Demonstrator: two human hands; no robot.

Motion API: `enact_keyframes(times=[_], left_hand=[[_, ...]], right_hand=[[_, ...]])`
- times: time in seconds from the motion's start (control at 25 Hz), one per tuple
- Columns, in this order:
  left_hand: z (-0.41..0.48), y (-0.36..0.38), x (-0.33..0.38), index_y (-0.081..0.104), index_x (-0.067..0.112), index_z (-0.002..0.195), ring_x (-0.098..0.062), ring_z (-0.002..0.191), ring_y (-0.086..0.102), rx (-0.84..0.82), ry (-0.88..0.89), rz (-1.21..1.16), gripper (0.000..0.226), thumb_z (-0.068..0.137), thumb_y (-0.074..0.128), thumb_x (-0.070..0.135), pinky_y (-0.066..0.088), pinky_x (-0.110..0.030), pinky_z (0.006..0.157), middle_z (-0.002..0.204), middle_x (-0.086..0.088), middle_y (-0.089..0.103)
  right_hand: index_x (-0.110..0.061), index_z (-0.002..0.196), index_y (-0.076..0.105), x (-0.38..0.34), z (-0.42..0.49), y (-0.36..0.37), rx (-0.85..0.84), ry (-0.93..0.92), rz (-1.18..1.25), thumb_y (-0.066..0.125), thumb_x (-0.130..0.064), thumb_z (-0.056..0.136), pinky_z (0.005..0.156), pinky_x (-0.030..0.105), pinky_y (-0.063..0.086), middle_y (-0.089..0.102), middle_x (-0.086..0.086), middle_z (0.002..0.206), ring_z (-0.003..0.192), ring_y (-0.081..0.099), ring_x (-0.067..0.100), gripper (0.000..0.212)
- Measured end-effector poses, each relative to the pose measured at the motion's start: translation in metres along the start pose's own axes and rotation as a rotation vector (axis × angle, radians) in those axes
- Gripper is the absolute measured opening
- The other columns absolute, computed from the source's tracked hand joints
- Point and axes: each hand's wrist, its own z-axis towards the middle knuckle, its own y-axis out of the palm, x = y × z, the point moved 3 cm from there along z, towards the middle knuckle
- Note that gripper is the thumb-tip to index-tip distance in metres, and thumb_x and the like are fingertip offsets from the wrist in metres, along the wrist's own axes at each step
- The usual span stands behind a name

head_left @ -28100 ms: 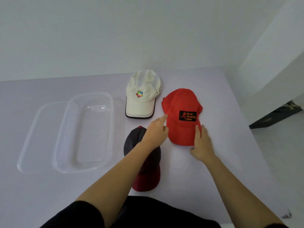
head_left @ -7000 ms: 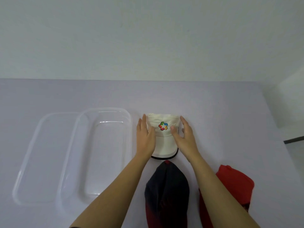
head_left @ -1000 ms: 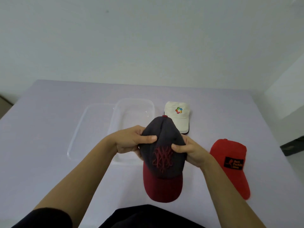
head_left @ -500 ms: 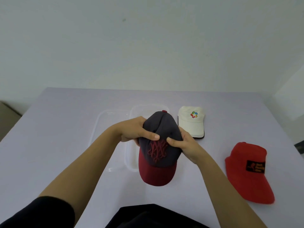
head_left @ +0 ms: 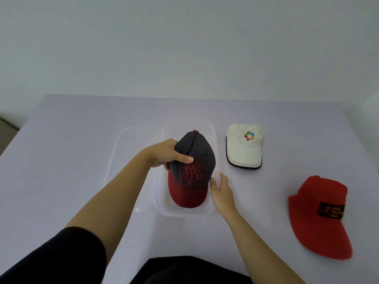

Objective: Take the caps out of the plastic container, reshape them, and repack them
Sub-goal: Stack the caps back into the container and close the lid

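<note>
Charcoal with a maroon brim, the dark cap (head_left: 192, 169) is held over the clear plastic container (head_left: 180, 213), brim toward the person. The left hand (head_left: 164, 154) grips its crown from the left, thumb across the front, the other fingers hidden behind the fabric. The right hand (head_left: 222, 193) holds nothing, its straight fingers (head_left: 224, 180) just beside the cap's right edge; whether they touch it is unclear. A white cap (head_left: 244, 146) and a red cap (head_left: 320, 218) lie on the worktop (head_left: 71, 160) to the right.
</note>
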Motion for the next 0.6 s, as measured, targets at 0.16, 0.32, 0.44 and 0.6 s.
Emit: enact_keyframes(times=[0.16,0.32,0.44,0.6], left_hand=[[0.029,0.019,-0.032,0.066,0.018,0.106,-0.029,0.097,0.067,-0.065,-0.118,-0.056,0.028,0.08,0.075,0.021,0.053,-0.048,0.08,0.105,-0.006,0.071],[0.041,0.018,-0.049,0.049,0.02,0.124,-0.03,0.105,0.061,-0.021,-0.159,-0.069,0.047,0.083,0.072,0.025,0.053,-0.055,0.081,0.118,-0.003,0.062],[0.045,0.02,-0.05,0.029,0.021,0.14,-0.032,0.115,0.054,0.099,-0.133,0.109,0.073,0.082,0.073,0.029,0.05,-0.05,0.091,0.131,-0.006,0.049],[0.044,0.031,-0.04,0.012,0.014,0.151,-0.031,0.135,0.035,0.174,-0.058,0.434,0.084,0.088,0.064,0.035,0.032,-0.039,0.108,0.151,-0.014,0.03]], right_hand=[[-0.012,0.141,0.035,0.009,0.01,0.006,0.09,-0.004,-0.119,0.034,-0.009,0.098,0.093,0.038,0.043,0.059,0.018,0.125,0.115,0.055,0.036,0.043],[-0.012,0.142,0.034,0.011,0.009,0.007,0.133,-0.008,-0.156,0.033,-0.012,0.099,0.091,0.039,0.044,0.061,0.018,0.119,0.11,0.057,0.036,0.043],[-0.011,0.144,0.03,0.009,0.008,0.006,0.144,-0.013,-0.175,0.033,-0.013,0.1,0.095,0.04,0.042,0.059,0.019,0.124,0.114,0.055,0.037,0.044],[-0.011,0.144,0.029,0.008,0.006,0.004,0.125,-0.023,-0.167,0.033,-0.013,0.099,0.095,0.041,0.043,0.06,0.019,0.121,0.114,0.056,0.036,0.045]])
